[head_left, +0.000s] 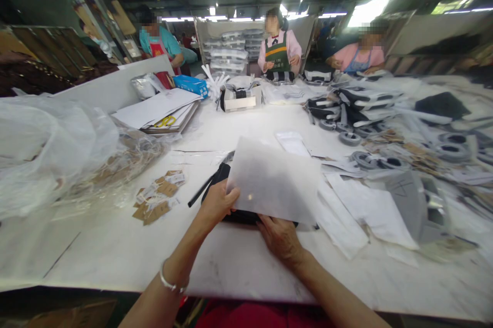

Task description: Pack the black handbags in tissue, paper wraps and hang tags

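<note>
Thin white translucent paper sheet [273, 179] lies tilted over a flat black fabric item [215, 176] on the near middle of the white table [239, 261]. The left hand [216, 206] pinches the sheet's near left edge, thumb on top and fingers curled beneath. The right hand [280, 238] sits at the sheet's near edge with its fingers bent and tucked under; whether they grip cannot be told. Just left lie small brown cardboard tags [156, 199], and to the right loose white paper pieces [362, 205]. Farther left, yellow-handled scissors [165, 121] rest on a stack of white papers [154, 107]. At the far side stands a person in a green apron [278, 53].
</note>
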The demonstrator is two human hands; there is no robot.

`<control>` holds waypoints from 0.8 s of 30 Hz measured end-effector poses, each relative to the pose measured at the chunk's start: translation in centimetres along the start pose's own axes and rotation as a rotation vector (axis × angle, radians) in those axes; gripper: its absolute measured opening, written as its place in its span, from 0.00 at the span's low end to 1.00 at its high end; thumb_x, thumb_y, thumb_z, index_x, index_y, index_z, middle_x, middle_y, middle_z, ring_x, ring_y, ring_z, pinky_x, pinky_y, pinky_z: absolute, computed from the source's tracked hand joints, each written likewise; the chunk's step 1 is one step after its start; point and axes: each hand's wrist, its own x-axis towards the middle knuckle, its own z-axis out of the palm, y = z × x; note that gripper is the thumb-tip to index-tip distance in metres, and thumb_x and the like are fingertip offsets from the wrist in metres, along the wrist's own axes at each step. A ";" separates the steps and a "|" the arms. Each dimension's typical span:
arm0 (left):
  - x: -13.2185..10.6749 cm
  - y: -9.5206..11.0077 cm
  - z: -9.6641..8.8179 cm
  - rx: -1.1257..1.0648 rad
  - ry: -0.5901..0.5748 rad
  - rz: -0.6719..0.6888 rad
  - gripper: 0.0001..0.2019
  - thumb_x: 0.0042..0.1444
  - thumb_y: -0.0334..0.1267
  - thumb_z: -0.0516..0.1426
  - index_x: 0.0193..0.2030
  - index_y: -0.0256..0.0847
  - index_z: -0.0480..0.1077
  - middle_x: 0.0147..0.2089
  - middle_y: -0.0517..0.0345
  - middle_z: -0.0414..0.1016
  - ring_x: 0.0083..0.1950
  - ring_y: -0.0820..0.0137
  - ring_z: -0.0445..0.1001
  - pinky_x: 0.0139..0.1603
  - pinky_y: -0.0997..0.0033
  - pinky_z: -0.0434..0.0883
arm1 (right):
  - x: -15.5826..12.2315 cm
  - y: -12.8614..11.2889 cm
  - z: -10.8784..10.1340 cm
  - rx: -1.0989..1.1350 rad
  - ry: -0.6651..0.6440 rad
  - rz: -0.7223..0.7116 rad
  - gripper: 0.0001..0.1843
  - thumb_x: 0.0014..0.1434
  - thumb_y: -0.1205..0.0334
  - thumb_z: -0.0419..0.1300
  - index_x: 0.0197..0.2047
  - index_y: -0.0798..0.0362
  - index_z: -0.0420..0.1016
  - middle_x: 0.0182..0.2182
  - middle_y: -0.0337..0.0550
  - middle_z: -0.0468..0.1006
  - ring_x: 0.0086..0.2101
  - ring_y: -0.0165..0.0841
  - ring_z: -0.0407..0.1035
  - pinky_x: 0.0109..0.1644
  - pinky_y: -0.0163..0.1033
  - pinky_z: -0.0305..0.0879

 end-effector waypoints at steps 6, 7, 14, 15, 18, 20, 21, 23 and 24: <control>-0.1 0.1 -1.2 0.518 0.129 -0.059 0.07 0.52 0.36 0.50 0.30 0.40 0.68 0.31 0.47 0.75 0.39 0.50 0.77 0.41 0.55 0.70 | -0.4 -0.2 0.0 -0.044 0.036 0.019 0.15 0.66 0.64 0.53 0.50 0.54 0.78 0.39 0.51 0.82 0.39 0.44 0.76 0.52 0.51 0.69; -0.1 0.1 -1.0 0.572 0.139 -0.070 0.08 0.53 0.36 0.50 0.31 0.39 0.68 0.32 0.45 0.76 0.40 0.48 0.77 0.42 0.52 0.69 | -0.4 -0.1 -0.1 -0.025 0.028 0.020 0.15 0.66 0.64 0.53 0.50 0.55 0.78 0.37 0.51 0.82 0.37 0.43 0.76 0.48 0.49 0.71; -0.6 -0.4 -1.0 0.889 0.190 -0.135 0.14 0.58 0.38 0.45 0.39 0.40 0.71 0.36 0.42 0.79 0.39 0.48 0.79 0.37 0.54 0.71 | 0.6 0.1 -1.7 0.219 0.006 -0.017 0.19 0.65 0.68 0.54 0.59 0.57 0.67 0.48 0.54 0.75 0.50 0.42 0.69 0.57 0.51 0.68; -0.6 -0.5 -1.1 0.919 0.173 -0.124 0.14 0.58 0.38 0.45 0.39 0.40 0.71 0.36 0.43 0.79 0.39 0.49 0.79 0.36 0.56 0.70 | 0.6 0.1 -1.7 0.251 0.020 -0.016 0.20 0.65 0.68 0.54 0.60 0.56 0.66 0.48 0.53 0.75 0.50 0.42 0.68 0.57 0.52 0.68; -0.6 -0.7 -1.5 0.927 0.112 -0.068 0.14 0.58 0.38 0.45 0.40 0.40 0.71 0.38 0.44 0.79 0.40 0.51 0.79 0.37 0.58 0.70 | 0.1 0.3 -1.3 0.320 0.070 0.017 0.26 0.65 0.68 0.54 0.65 0.55 0.58 0.48 0.53 0.74 0.50 0.41 0.68 0.55 0.52 0.70; -0.3 -0.8 -1.9 0.909 0.076 -0.049 0.13 0.57 0.39 0.47 0.39 0.41 0.71 0.37 0.46 0.79 0.40 0.53 0.79 0.38 0.60 0.69 | -0.2 0.4 -1.1 0.327 0.090 0.044 0.30 0.66 0.67 0.54 0.69 0.54 0.52 0.49 0.54 0.72 0.50 0.41 0.68 0.53 0.50 0.71; -0.1 -0.9 -2.2 0.896 0.058 -0.045 0.13 0.57 0.39 0.47 0.39 0.42 0.72 0.37 0.47 0.79 0.40 0.54 0.78 0.38 0.62 0.68 | -0.2 0.5 -1.1 0.317 0.089 0.053 0.32 0.66 0.67 0.54 0.70 0.54 0.49 0.50 0.55 0.72 0.50 0.41 0.68 0.52 0.49 0.71; 0.4 -1.1 -2.7 0.863 0.011 -0.026 0.11 0.56 0.40 0.49 0.37 0.43 0.72 0.35 0.50 0.79 0.39 0.57 0.78 0.37 0.65 0.67 | -0.1 0.4 -1.2 0.279 0.070 0.057 0.34 0.66 0.66 0.54 0.71 0.54 0.46 0.48 0.54 0.72 0.47 0.41 0.68 0.51 0.48 0.71; 0.7 -1.3 -3.0 0.845 -0.014 -0.012 0.11 0.56 0.40 0.50 0.37 0.44 0.72 0.34 0.52 0.79 0.38 0.58 0.78 0.36 0.66 0.66 | 0.1 0.3 -1.3 0.255 0.052 0.058 0.34 0.66 0.65 0.54 0.71 0.55 0.47 0.46 0.53 0.72 0.45 0.41 0.68 0.51 0.48 0.71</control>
